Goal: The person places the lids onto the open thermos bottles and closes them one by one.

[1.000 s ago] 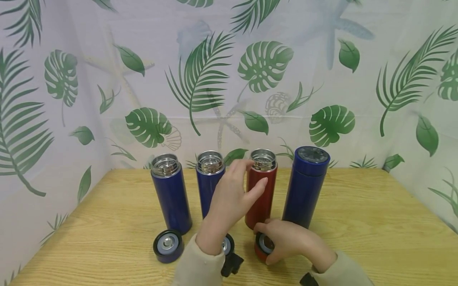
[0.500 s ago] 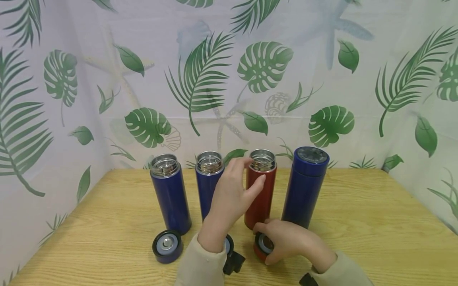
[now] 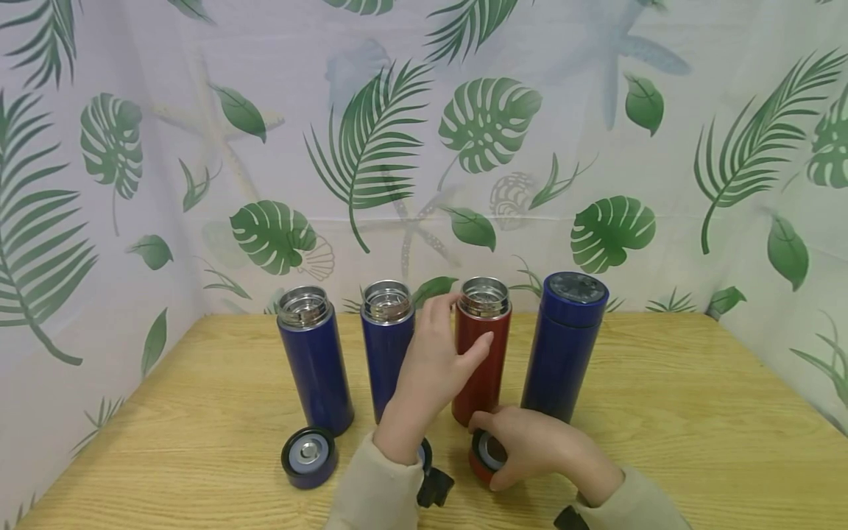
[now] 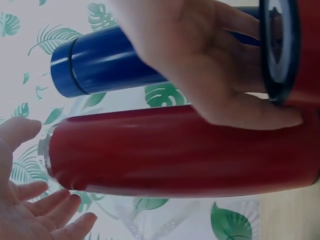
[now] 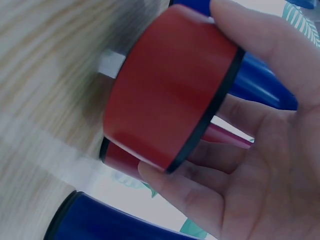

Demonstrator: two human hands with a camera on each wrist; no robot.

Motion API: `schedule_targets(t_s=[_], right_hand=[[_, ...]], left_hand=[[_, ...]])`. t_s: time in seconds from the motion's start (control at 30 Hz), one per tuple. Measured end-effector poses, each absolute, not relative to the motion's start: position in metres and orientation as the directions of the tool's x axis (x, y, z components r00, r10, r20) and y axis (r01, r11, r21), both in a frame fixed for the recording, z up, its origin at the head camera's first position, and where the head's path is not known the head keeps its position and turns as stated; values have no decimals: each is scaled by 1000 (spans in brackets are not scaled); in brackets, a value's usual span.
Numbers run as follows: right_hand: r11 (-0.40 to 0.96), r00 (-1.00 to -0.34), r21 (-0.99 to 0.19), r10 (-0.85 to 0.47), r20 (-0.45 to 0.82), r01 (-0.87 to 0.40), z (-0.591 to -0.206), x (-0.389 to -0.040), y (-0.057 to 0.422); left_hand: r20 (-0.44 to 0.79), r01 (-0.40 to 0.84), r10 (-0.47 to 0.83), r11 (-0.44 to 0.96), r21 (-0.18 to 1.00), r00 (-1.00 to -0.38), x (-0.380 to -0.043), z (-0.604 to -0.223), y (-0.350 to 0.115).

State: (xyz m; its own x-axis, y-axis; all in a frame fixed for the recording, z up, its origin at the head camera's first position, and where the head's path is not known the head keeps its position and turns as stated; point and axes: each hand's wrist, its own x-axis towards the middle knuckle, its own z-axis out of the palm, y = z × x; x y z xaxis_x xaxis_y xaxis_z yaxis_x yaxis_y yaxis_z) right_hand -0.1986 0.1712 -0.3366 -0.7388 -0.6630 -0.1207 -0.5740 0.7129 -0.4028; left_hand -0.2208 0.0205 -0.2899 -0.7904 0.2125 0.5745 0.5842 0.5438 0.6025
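A red thermos bottle stands upright with its steel mouth uncovered. Beside its upper part is my left hand, fingers and thumb spread around it with gaps visible in the left wrist view. My right hand holds the red lid by its edge between thumb and fingers, the lid's inner side facing up, in front of the bottle. Whether the lid rests on the table I cannot tell. Two uncovered blue thermos bottles, a left one and a middle one, stand to the left; my left hand partly hides the middle one.
A capped blue thermos bottle stands at the right of the row. One blue lid lies inner side up at the front left; another blue lid is mostly behind my left sleeve. All stand on a wooden table before a leaf-patterned cloth.
My left hand has shifted very slightly beside the red bottle. My right hand stays on the red lid, and the bottles have not moved.
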Motion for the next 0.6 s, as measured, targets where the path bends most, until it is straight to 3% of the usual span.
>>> schedule_targets(t_s=[0.6], right_hand=[[693, -730, -384, -680, -67, -610, -335, -197, 174]], left_hand=[[467, 504, 197, 420, 754, -862, -239, -313, 28]])
